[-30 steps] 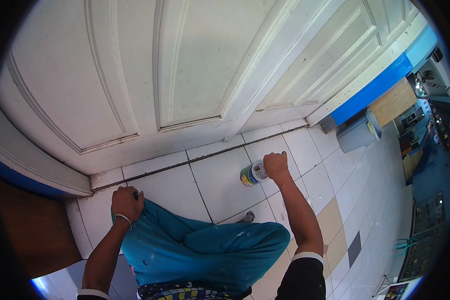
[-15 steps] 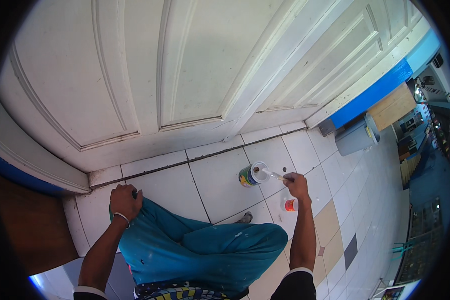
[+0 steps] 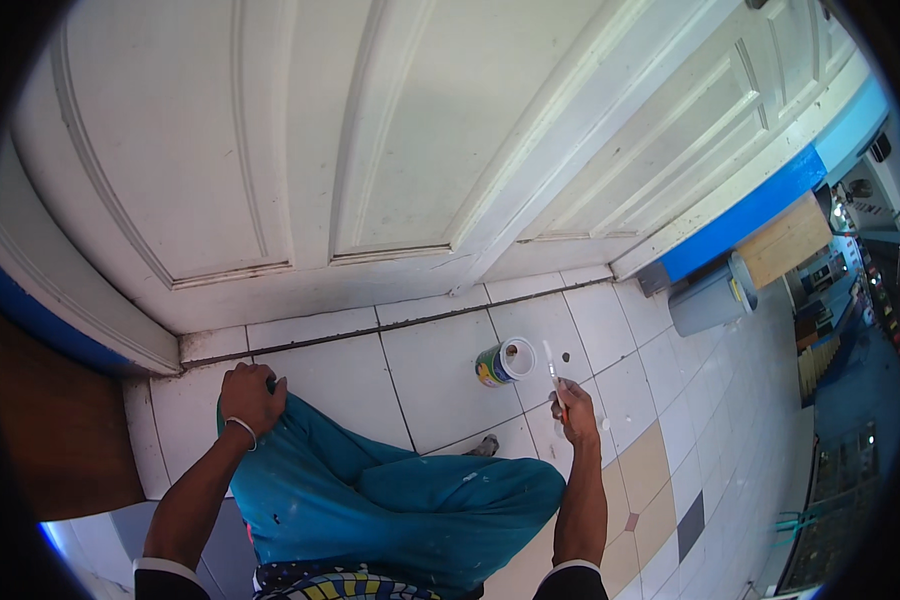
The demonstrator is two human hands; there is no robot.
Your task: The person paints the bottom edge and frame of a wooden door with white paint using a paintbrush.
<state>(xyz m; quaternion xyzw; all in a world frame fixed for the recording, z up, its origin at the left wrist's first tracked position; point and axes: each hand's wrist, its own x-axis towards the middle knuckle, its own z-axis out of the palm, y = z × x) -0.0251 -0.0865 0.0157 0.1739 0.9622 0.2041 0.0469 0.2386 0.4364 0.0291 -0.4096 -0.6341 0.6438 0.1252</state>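
Observation:
A paintbrush (image 3: pixel 553 370) is gripped in my right hand (image 3: pixel 577 412), its pale, whitish bristles pointing up and away from me. Just left of the brush, an open paint can (image 3: pixel 494 364) with a green and yellow label stands on the white tiles, whitish paint on its rim. The bristles are apart from the can. My left hand (image 3: pixel 253 395), with a band at the wrist, rests closed on my left knee over the teal trousers (image 3: pixel 390 490). A small dark spot shows at its fingers, and I cannot make out what it is.
A white panelled door (image 3: pixel 400 170) with grimy lower edges rises ahead. At the right stand a grey bin (image 3: pixel 705 300) and a wooden board (image 3: pixel 785 240) beside a blue wall band (image 3: pixel 745 215). A brown wooden surface (image 3: pixel 60 425) lies at the left.
My right hand has drawn the brush back from the can's mouth, down and slightly left, turning it upright. A small jar with an orange label is now hidden behind that hand. The left hand stays put.

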